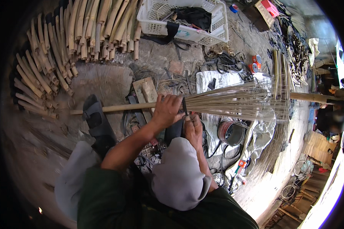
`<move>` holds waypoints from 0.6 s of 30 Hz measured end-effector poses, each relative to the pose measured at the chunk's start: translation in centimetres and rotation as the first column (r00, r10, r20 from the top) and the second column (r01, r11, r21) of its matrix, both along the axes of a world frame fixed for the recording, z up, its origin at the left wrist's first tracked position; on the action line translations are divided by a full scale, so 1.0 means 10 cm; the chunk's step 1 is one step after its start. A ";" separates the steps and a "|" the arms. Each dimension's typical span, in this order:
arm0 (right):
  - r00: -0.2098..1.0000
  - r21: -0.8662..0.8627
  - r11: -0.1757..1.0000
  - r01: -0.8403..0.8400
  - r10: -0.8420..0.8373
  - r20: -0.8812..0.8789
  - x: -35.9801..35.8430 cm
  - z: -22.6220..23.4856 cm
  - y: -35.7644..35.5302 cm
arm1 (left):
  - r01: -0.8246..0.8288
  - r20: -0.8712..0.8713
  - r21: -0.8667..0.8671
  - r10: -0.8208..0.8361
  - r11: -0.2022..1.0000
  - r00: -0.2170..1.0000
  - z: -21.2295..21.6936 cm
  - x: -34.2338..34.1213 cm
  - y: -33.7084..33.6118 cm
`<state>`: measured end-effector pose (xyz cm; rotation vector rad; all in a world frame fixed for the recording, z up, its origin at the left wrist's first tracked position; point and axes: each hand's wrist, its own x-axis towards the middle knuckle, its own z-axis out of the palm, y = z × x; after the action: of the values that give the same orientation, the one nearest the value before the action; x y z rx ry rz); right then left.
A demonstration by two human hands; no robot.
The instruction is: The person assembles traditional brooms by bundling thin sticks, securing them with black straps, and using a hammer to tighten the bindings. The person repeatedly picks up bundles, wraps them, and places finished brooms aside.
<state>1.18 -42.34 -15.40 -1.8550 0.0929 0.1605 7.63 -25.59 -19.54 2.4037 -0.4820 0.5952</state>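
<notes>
Left hand (167, 110) grip closed on broom handle (118, 107); right hand (193, 128) pinches a blade (184, 107).

Left hand (167, 110) gripped the long wooden broom handle (118, 108); right hand (193, 128) pressed a dark thin blade (184, 107) against the pale straw bristle bundle (237, 100).

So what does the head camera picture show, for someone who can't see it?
A person's left hand grips a broom where stick meets bristles, while the right hand holds a thin blade against it. Bamboo sticks and a white basket lie beyond.
</notes>
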 end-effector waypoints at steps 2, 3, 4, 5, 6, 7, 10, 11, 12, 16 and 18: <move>0.997 -0.002 1.000 0.014 -0.014 -0.074 -0.08 0.03 -0.05 | 0.013 -0.377 0.047 0.005 0.999 0.926 0.01 -0.01 -0.03; 0.996 -0.001 1.000 0.031 -0.031 -0.086 -0.06 0.03 -0.08 | 0.108 -0.587 -0.008 -0.092 0.994 0.804 -0.02 0.15 0.00; 0.995 -0.029 0.999 0.016 -0.019 -0.096 -0.10 0.04 -0.10 | 0.137 -0.751 -0.058 -0.134 0.989 0.646 -0.04 0.28 0.06; 0.997 -0.051 0.999 0.004 -0.008 -0.083 -0.06 0.04 -0.10 | 0.190 -0.801 -0.186 -0.261 0.964 0.539 -0.05 0.41 0.11; 0.995 -0.041 0.999 0.013 -0.016 -0.094 -0.05 0.03 -0.11 | 0.231 -0.795 -0.267 -0.350 0.936 0.496 -0.06 0.48 0.15; 0.992 -0.045 0.998 0.040 -0.045 -0.114 -0.02 0.01 -0.10 | 0.230 -0.800 -0.302 -0.377 0.925 0.466 -0.05 0.48 0.16; 0.989 0.037 0.998 0.053 -0.047 -0.141 0.07 -0.04 -0.06 | 0.102 -0.617 -0.039 -0.105 0.994 0.780 0.02 0.20 0.09; 0.990 0.043 0.997 0.062 -0.056 -0.126 0.07 -0.04 -0.06 | 0.052 -0.416 0.010 -0.044 0.999 0.908 0.04 0.10 0.05; 0.989 0.057 0.996 0.067 -0.058 -0.137 0.09 -0.04 -0.05 | 0.015 -0.229 0.062 0.000 0.998 0.973 0.04 0.00 0.02; 0.952 0.097 0.986 0.136 -0.103 -0.290 0.16 0.09 -0.04 | -0.066 -0.758 -0.127 -0.054 0.990 0.650 -0.18 0.26 0.02; 0.985 0.132 0.987 0.091 -0.069 -0.160 0.27 0.18 0.01 | 0.003 -0.862 -0.197 -0.175 0.980 0.476 -0.35 0.49 0.08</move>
<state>3.92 -42.21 -13.55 -1.6951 0.2576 0.2487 12.54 -24.81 -23.03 2.1227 -0.0713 -0.6709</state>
